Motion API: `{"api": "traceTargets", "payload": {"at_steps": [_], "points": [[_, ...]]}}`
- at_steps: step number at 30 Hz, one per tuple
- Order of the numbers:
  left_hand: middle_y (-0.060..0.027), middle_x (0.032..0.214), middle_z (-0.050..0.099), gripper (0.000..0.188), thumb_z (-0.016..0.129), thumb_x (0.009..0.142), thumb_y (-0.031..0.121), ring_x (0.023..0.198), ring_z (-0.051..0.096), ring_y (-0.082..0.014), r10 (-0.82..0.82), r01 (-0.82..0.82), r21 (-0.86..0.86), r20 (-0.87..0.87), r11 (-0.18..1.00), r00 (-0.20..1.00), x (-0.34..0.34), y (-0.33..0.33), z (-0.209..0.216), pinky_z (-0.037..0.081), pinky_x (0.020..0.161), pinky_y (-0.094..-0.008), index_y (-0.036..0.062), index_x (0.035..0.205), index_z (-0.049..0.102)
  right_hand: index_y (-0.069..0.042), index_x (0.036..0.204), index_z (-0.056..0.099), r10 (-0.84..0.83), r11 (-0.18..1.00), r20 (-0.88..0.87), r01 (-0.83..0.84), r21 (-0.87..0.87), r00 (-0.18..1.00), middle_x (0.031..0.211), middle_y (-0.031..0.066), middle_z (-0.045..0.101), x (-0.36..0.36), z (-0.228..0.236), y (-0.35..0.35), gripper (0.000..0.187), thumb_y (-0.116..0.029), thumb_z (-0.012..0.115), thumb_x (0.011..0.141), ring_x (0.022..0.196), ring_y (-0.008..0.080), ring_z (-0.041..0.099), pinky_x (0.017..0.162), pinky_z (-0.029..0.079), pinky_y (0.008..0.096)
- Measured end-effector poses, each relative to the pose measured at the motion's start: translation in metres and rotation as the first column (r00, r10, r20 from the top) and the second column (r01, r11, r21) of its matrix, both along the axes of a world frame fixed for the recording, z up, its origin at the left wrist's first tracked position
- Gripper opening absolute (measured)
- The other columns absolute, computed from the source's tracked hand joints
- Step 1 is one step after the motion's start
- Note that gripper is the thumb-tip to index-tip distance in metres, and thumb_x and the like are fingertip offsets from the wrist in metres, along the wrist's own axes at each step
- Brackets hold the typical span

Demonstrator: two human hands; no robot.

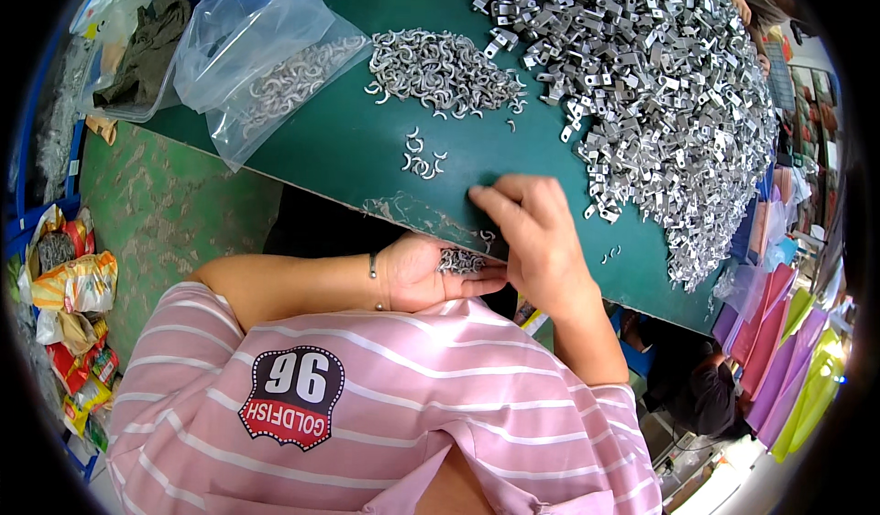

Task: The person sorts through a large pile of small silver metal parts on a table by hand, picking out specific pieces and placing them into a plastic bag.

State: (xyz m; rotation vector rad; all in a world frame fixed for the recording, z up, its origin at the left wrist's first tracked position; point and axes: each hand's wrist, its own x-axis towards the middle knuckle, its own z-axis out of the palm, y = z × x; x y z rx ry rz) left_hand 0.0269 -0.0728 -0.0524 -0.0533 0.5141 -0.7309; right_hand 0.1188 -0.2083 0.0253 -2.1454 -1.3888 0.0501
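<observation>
My left hand [423, 275] is cupped palm up just below the edge of the green table [321, 162], and it holds a small heap of curved metal clips [460, 260]. My right hand [527, 235] rests palm down on the table edge, fingers curled over the rim right beside that heap. A few loose clips [422, 159] lie on the table just above the hands. Farther up lies a pile of the same curved clips [442, 72]. A very large heap of small metal brackets [655, 84] covers the right part of the table.
A clear plastic bag [270, 56] with more clips lies at the table's upper left, beside another bag holding dark cloth [147, 43]. Snack packets [73, 304] sit on the floor at left. Coloured plastic sheets [788, 350] stand at right, above a person's dark-haired head [710, 396].
</observation>
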Motion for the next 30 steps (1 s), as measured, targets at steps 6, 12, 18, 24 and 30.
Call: {"api": "traceTargets", "payload": {"at_steps": [6,12,18,24,30], "points": [[-0.0143,0.115,0.060,0.033,0.044,0.100,0.028,0.110,0.060,-0.0295,0.089,-0.078,-0.258,0.031,0.963,0.996,-0.009,0.000,-0.025,0.051,0.097,-0.0433,0.0031,0.121,0.054,0.004,0.105,0.064,0.251,0.968,-0.304,-0.232,0.099,0.919,0.101,0.0147,0.059,-0.023,0.002,-0.019,0.042,-0.004,0.067,0.064,0.089,0.0307,0.058,0.077,0.050,0.0373],[-0.0102,0.120,0.059,0.033,0.043,0.101,0.030,0.114,0.058,-0.0265,0.033,-0.029,-0.050,0.079,0.998,0.996,-0.004,0.001,-0.013,0.050,0.098,-0.0453,0.0073,0.123,0.054,0.004,0.104,0.064,0.115,0.986,0.015,-0.116,0.120,0.993,0.107,0.0148,0.060,0.008,0.011,0.035,0.040,-0.006,0.064,0.066,0.096,0.0323,0.059,0.081,0.051,0.0401],[-0.0124,0.130,0.055,0.039,0.038,0.103,0.028,0.120,0.054,-0.0309,-0.079,0.076,0.161,0.011,0.984,0.997,0.002,0.010,0.014,0.047,0.102,-0.0477,0.0035,0.130,0.049,0.003,0.103,0.065,0.152,0.988,-0.076,-0.149,0.038,0.985,0.110,0.0164,0.061,0.016,0.008,0.036,0.041,0.003,0.060,0.062,0.101,0.0351,0.059,0.084,0.050,0.0405],[-0.0229,0.123,0.058,0.039,0.049,0.100,0.024,0.115,0.059,-0.0325,-0.172,0.167,0.062,0.086,0.984,0.981,0.000,0.012,-0.006,0.049,0.101,-0.0415,-0.0053,0.126,0.051,0.002,0.104,0.065,-0.022,0.997,-0.104,0.030,0.073,0.994,0.104,0.0154,0.060,0.018,0.005,0.003,0.039,0.012,0.057,0.067,0.090,0.0333,0.059,0.078,0.049,0.0376],[-0.0102,0.098,0.061,0.028,0.053,0.099,0.021,0.072,0.055,-0.0130,-0.171,0.171,0.012,0.188,0.985,0.967,-0.005,0.015,-0.016,0.044,0.057,-0.0239,0.0013,0.118,0.058,0.000,0.101,0.066,-0.279,0.928,-0.226,0.322,0.187,0.934,0.092,0.0127,0.060,0.004,-0.002,-0.011,0.033,0.014,0.058,0.072,0.084,0.0297,0.058,0.073,0.049,0.0356]]}}
